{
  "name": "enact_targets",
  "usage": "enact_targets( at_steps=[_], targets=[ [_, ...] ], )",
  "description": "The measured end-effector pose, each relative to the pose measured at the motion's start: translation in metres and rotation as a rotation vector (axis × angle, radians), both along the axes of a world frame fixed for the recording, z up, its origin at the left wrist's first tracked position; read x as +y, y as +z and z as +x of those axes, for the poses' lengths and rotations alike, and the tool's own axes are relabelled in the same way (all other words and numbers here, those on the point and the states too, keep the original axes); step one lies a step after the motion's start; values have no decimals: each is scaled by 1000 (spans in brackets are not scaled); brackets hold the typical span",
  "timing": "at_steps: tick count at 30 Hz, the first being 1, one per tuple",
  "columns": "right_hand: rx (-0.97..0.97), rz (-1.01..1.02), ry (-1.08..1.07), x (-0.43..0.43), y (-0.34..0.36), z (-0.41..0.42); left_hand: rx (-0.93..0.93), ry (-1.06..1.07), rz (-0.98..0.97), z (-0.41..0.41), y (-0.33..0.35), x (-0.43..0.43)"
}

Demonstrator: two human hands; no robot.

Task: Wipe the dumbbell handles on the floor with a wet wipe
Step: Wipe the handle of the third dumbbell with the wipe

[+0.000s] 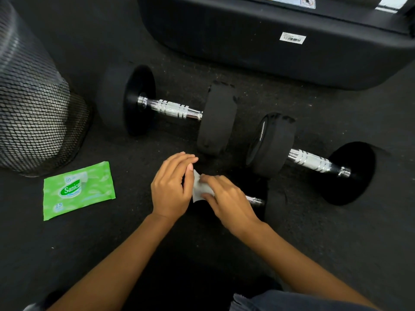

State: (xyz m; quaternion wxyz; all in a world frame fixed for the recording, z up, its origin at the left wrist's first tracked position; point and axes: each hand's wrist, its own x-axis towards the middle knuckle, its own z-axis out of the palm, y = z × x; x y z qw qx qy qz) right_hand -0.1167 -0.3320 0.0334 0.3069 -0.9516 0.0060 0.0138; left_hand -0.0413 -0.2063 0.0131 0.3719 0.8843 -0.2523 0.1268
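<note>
Just right of the green wipe pack (79, 190), both hands – left hand (171, 187), right hand (228, 200) – pinched the wet wipe (198, 190) over the nearest dumbbell handle (256, 200), leaving 2 bare handles beyond apparently unwiped.

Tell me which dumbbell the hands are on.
The nearest dumbbell, mostly hidden beneath the hands; the right hand presses the white wet wipe on its handle. The other two handles lie bare, untouched, farther away.
</note>
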Motion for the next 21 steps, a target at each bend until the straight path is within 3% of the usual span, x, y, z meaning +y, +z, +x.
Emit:
enact_targets(
  at_steps=[6, 15, 21],
  targets=[
    [160, 57, -129, 7, 2, 26, 1, 1, -5, 0, 1, 0],
    [-64, -136, 140, 2, -4, 9, 3, -5, 1, 1, 1, 0],
    [169, 61, -60, 3, 5, 29, -8, 2, 12, 0, 2, 0]
  ],
)
